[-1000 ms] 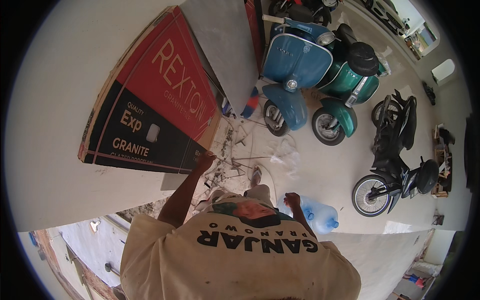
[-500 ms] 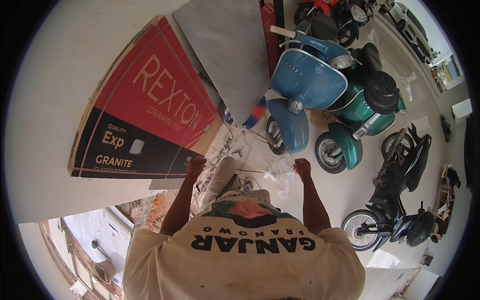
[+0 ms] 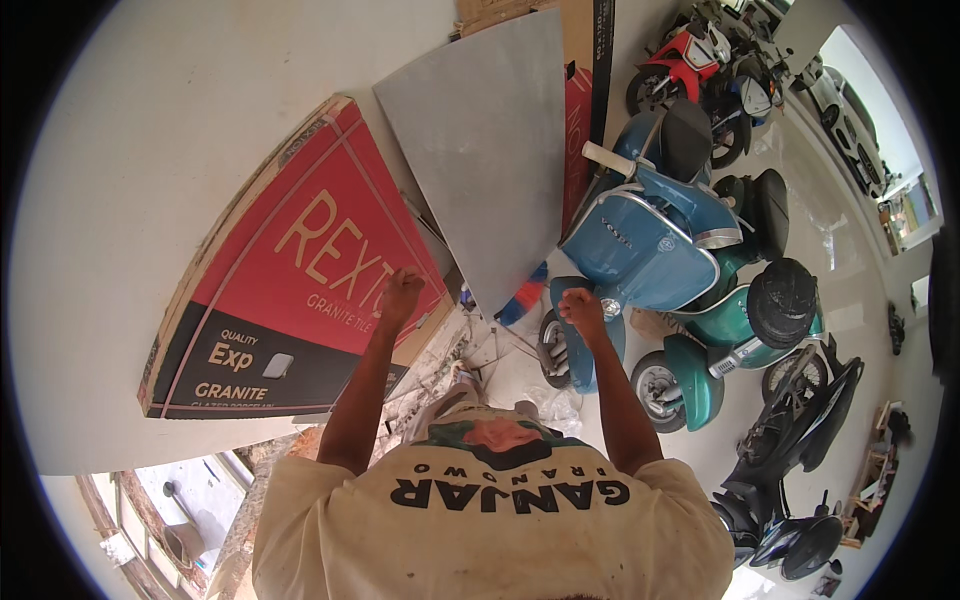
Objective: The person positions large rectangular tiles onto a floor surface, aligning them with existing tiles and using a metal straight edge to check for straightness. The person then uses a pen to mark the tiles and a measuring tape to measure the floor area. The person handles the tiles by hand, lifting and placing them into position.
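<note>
My left hand [image 3: 403,296] is raised with its fingers curled into a fist, and I see nothing in it. Behind it in the view is a large flat red and black tile carton [image 3: 320,260], strapped and leaning against the wall. My right hand [image 3: 582,309] is also closed, nothing showing in it, and overlaps the front fender of a blue scooter [image 3: 640,245]. Ahead, between my hands, a large grey tile slab [image 3: 490,140] leans upright. Its lower corner stands close to a red and blue object [image 3: 525,298]. Whether either hand touches anything cannot be told.
A green scooter [image 3: 760,320] with a black hat-like thing on it stands right of the blue one. A black motorcycle [image 3: 780,460] is nearer on the right. Crumpled clear plastic [image 3: 562,410] and debris [image 3: 440,350] lie on the floor by my feet.
Both hands have risen and moved forward, the right also toward the left. The carton, slab and scooters sit lower in the view, and more of the slab's top shows.
</note>
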Tool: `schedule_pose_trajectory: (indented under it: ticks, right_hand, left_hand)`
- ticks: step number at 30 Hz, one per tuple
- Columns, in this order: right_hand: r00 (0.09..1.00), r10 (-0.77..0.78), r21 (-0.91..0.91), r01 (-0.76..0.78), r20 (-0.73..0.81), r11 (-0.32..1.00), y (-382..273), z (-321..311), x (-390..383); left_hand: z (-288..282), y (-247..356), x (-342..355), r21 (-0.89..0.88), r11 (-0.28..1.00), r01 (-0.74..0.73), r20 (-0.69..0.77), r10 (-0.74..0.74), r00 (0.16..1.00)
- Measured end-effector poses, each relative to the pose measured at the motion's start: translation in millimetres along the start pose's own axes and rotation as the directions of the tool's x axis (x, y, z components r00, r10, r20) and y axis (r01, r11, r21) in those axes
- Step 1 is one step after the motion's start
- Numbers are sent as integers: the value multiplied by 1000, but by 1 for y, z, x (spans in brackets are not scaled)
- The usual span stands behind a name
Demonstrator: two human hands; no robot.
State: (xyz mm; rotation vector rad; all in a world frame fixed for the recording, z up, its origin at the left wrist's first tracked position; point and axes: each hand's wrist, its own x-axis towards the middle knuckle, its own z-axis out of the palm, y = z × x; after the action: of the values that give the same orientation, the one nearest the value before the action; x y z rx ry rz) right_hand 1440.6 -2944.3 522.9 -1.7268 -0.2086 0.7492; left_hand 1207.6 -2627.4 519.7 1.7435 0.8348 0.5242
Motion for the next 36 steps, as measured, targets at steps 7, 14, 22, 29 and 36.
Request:
schedule_pose_trajectory:
  ticks: [7, 14, 22, 29, 36]
  right_hand:
    - [953, -205, 6, 209, 221, 978, -169, 30, 32]
    - [860, -391, -74, 436, 328, 897, -315, 16, 113]
    - [840, -523, -255, 541, 140, 801, -393, -9, 331]
    - [849, -525, -251, 495, -67, 832, -422, 0, 485]
    - [801, -598, -479, 516, -23, 710, -436, 22, 586]
  left_hand:
    - [19, 75, 91, -31, 995, -98, -241, 87, 967]
    - [36, 98, 148, -42, 996, -79, -370, 58, 927]
    - [54, 108, 188, 51, 993, -105, -544, 116, 831]
    - [63, 126, 206, 22, 997, -71, -673, 67, 736]
    - [55, 125, 205, 24, 996, -91, -636, 85, 767]
